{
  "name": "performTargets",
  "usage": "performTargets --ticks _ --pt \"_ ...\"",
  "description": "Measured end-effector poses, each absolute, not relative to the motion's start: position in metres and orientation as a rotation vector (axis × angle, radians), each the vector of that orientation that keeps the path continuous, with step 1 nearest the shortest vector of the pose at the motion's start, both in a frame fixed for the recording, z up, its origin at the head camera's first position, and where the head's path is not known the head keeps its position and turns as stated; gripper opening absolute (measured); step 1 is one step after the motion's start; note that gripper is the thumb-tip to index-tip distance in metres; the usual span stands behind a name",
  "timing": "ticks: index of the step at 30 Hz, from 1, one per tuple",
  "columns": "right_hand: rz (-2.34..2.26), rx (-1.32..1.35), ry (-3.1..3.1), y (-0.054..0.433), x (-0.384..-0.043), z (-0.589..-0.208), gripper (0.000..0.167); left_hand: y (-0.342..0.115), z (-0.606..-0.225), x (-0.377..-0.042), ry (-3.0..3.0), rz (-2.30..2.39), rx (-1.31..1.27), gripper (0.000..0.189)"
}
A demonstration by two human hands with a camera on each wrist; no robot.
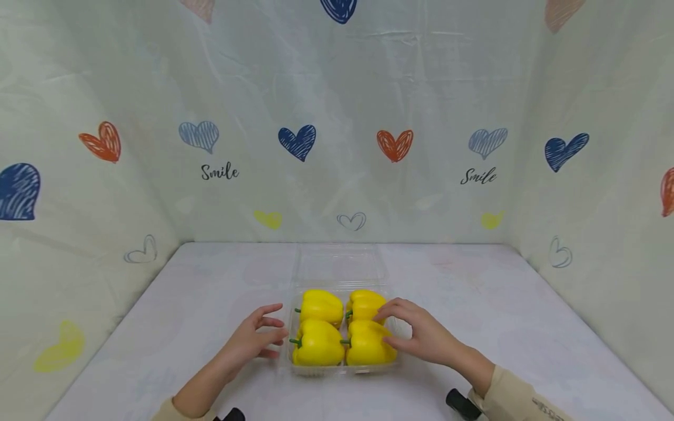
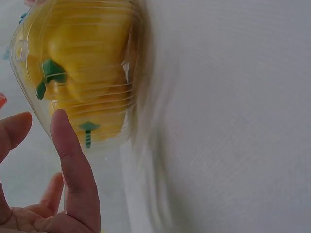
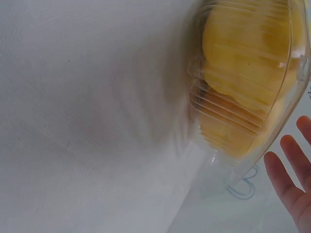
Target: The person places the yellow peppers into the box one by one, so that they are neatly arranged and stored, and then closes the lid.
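Observation:
Several yellow bell peppers [image 1: 318, 348] with green stems lie on their sides in a clear plastic clamshell box [image 1: 316, 371]. Its transparent lid [image 1: 339, 266] is folded back, away from me. On the box's left is my left hand [image 1: 255, 336], fingers spread and holding nothing; in the left wrist view one fingertip overlaps the ribbed wall [image 2: 109, 92], and contact is unclear. My right hand [image 1: 421, 333] is at the right side, loosely curved, its fingertips overlapping the right-hand peppers in the head view. The right wrist view shows its fingers [image 3: 284, 179] beside the rim, gripping nothing.
A white-covered table [image 1: 210, 280] carries the box near its middle. Behind and on both sides hangs a pale curtain [image 1: 337, 88] printed with hearts and "Smile". Black wrist devices [image 1: 463, 403] show near both beige sleeves [image 1: 513, 394].

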State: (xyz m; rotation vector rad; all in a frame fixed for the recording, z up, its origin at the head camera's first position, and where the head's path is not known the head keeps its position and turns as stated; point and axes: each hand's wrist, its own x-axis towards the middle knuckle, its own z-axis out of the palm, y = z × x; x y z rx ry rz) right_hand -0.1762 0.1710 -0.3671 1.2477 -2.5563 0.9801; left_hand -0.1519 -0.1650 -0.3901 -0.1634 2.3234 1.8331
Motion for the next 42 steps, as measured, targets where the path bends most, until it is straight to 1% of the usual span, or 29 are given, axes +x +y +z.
performTargets --ticks 4,11,18,25,31,42 --pt "1.014 1.189 -2.529 0.173 -0.182 -0.37 0.03 -0.165 -0.391 -0.16 2.381 1.818 -0.151 0.062" --pt "1.081 1.049 -2.538 0.177 -0.194 -0.374 0.032 -0.166 -0.391 -0.174 2.445 1.793 -0.134 0.058" --pt "1.126 0.894 -2.546 0.177 -0.208 -0.378 0.031 -0.168 -0.392 -0.192 2.46 1.818 -0.102 0.057" --pt "1.211 0.722 -2.584 0.178 -0.224 -0.38 0.034 -0.172 -0.393 -0.207 2.459 1.822 -0.102 0.058" --pt "1.287 0.628 -2.638 0.176 -0.24 -0.383 0.037 -0.175 -0.395 -0.216 2.457 1.826 -0.09 0.058" --pt "1.394 0.447 -2.815 0.172 -0.261 -0.389 0.047 -0.177 -0.395 -0.233 2.339 1.856 0.115 0.062"
